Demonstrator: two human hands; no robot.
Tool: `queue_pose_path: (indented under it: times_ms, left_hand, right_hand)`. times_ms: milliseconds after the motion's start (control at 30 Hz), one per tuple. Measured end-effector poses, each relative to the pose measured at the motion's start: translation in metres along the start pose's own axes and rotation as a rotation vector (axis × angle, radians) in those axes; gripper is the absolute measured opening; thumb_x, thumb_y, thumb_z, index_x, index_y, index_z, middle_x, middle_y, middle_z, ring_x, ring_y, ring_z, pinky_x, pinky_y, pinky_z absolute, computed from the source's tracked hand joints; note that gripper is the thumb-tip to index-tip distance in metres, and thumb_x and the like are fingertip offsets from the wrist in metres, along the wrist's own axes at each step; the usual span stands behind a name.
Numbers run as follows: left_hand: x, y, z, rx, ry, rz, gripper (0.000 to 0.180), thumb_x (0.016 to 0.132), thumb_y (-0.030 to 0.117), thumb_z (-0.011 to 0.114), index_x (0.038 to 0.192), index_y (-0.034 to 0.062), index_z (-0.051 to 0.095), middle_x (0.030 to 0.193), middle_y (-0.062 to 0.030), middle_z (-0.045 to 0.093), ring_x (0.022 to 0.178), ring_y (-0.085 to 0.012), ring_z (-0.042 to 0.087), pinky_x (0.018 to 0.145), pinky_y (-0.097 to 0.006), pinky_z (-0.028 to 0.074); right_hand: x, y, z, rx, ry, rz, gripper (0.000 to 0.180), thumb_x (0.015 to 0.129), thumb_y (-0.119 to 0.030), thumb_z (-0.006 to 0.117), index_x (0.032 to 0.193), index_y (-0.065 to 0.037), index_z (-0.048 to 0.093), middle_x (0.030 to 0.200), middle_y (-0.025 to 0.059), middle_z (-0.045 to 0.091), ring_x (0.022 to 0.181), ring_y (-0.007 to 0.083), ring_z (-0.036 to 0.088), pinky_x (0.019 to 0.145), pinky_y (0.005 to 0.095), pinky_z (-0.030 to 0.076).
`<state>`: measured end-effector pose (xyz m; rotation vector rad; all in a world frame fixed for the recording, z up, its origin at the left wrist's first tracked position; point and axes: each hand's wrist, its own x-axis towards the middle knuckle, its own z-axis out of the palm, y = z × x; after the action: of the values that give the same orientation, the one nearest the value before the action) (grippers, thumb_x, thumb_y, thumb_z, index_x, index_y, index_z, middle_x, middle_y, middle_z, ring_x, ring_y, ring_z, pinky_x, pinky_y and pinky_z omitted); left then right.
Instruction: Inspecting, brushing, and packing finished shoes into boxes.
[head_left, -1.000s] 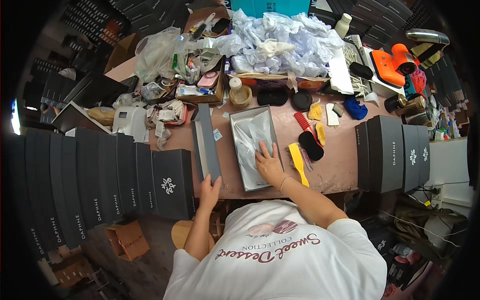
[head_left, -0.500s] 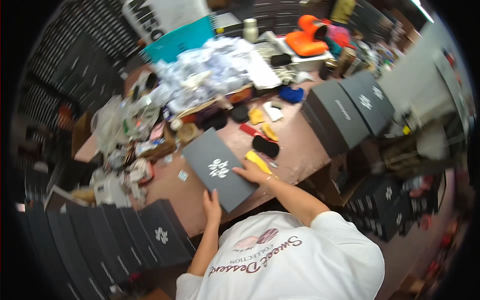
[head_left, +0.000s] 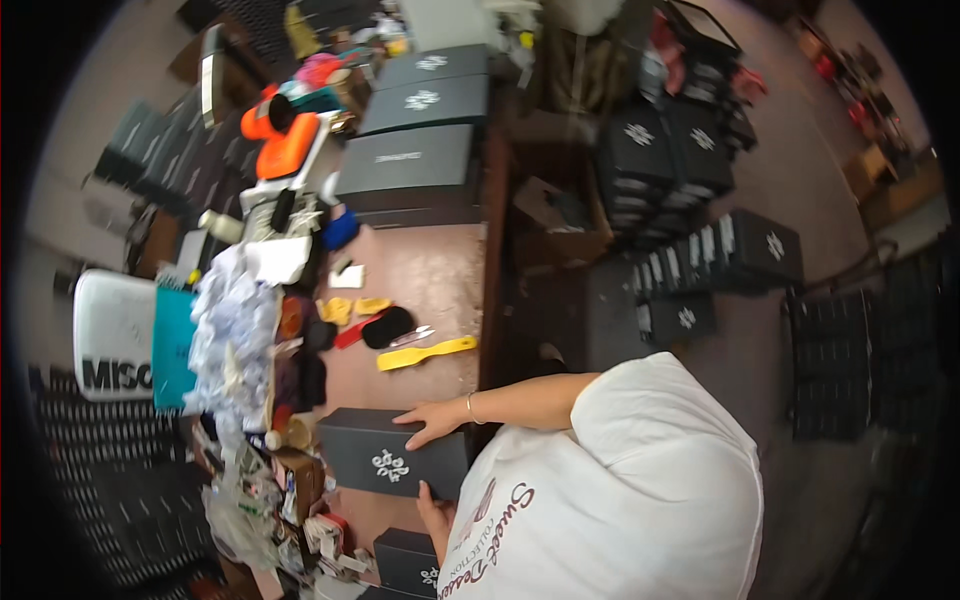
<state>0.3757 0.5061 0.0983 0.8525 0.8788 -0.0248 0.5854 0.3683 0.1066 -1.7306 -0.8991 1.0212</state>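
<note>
Both hands are gripping one closed dark grey box (head_left: 395,452) lying on the worktop (head_left: 430,270) close to our chest. Going left to right: our left hand (head_left: 436,512) is bracing its near edge, fingers hidden, so we cannot tell their spread; our right hand (head_left: 432,420) is lying spread flat on the lid. Lidding looks done; stacking with other boxes (head_left: 405,160) seems left.

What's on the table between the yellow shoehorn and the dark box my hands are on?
Nothing: in the head view, bare brown tabletop separates the yellow shoehorn from the dark box. The right hand rests on the box's near edge; the left hand grips its other side.
</note>
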Motion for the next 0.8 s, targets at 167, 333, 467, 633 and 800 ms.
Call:
queue_pose_path:
  times_ms: [167,333,467,633,800]
  left_hand:
    - [-0.011,0.047,0.08,0.435,-0.145,0.292,0.061,0.094,0.028,0.055,0.143,0.0033,0.028,0.138,-0.0143,0.04,0.119,-0.0246,0.048,0.096,-0.039,0.044]
    - [0.021,0.03,0.207,0.588,-0.771,0.395,0.066,0.095,0.034,0.051,0.149,0.011,0.02,0.14,-0.0146,0.041,0.109,-0.0199,0.055,0.091,-0.034,0.046]
    - [0.024,-0.024,0.264,0.857,-0.846,0.264,0.061,0.088,0.005,0.063,0.143,0.0072,0.036,0.132,-0.0128,0.05,0.103,-0.0177,0.059,0.089,-0.03,0.048]
    - [0.019,-0.056,0.305,1.201,-1.005,0.424,0.051,0.085,0.009,0.067,0.132,0.0038,0.049,0.125,-0.0142,0.053,0.097,-0.0195,0.061,0.085,-0.03,0.051]
    - [0.022,-0.052,0.315,1.286,-0.881,0.469,0.049,0.084,0.01,0.069,0.129,0.0034,0.051,0.125,-0.0142,0.052,0.094,-0.0206,0.061,0.083,-0.031,0.051]
  right_hand:
    - [-0.108,0.007,-0.041,0.629,0.285,-0.17,0.096,0.078,-0.038,0.07,0.15,-0.009,0.013,0.148,0.0225,0.025,0.137,0.0306,0.026,0.112,0.0386,0.024]
    - [-0.264,0.025,-0.069,1.289,0.876,-0.041,0.093,0.075,-0.032,0.07,0.148,-0.005,0.018,0.141,0.0137,0.036,0.127,0.0256,0.04,0.103,0.0377,0.038]
    - [-0.393,0.06,-0.085,1.297,1.567,0.058,0.05,0.078,-0.037,0.063,0.118,-0.009,0.054,0.111,0.0063,0.057,0.106,0.0178,0.055,0.093,0.0374,0.046]
    - [-0.54,0.096,-0.146,1.171,2.147,-0.344,0.063,0.08,-0.045,0.068,0.125,-0.005,0.049,0.117,0.0094,0.055,0.11,0.0249,0.054,0.097,0.0416,0.044]
    - [-0.64,0.219,-0.159,1.244,2.32,0.216,0.101,0.074,-0.062,0.068,0.144,-0.004,0.023,0.142,0.0204,0.026,0.133,0.0379,0.027,0.107,0.0576,0.024]
